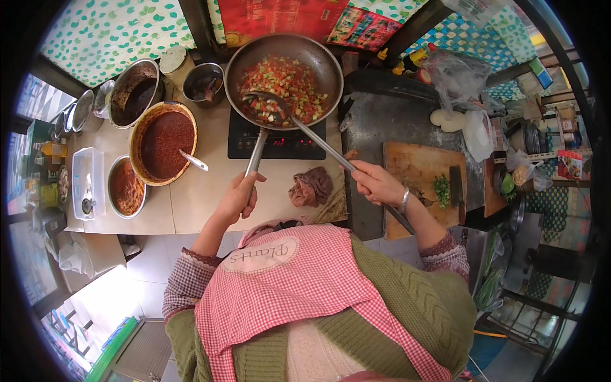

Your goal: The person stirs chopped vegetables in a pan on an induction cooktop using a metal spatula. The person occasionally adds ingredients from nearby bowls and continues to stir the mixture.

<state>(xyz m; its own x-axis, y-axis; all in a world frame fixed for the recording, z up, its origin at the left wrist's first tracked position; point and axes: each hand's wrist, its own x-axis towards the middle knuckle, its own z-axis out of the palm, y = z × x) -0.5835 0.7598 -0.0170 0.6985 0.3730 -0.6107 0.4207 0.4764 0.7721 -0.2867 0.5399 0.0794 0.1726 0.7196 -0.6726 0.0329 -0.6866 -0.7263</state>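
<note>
My left hand is closed around the metal handle of a wok, which sits over a black induction cooker. My right hand grips the long handle of a metal ladle; its bowl lies in the diced red and green vegetables inside the wok. The handle's far end reaches past my wrist over a wooden cutting board. A crumpled brownish cloth rests on the counter between my hands, below the cooker.
At left stand a pot of red sauce with a spoon, a bowl of reddish food, a dark-stained pot and a clear plastic box. Right, the cutting board holds chopped greens beside a cleaver. Plastic bags hang behind.
</note>
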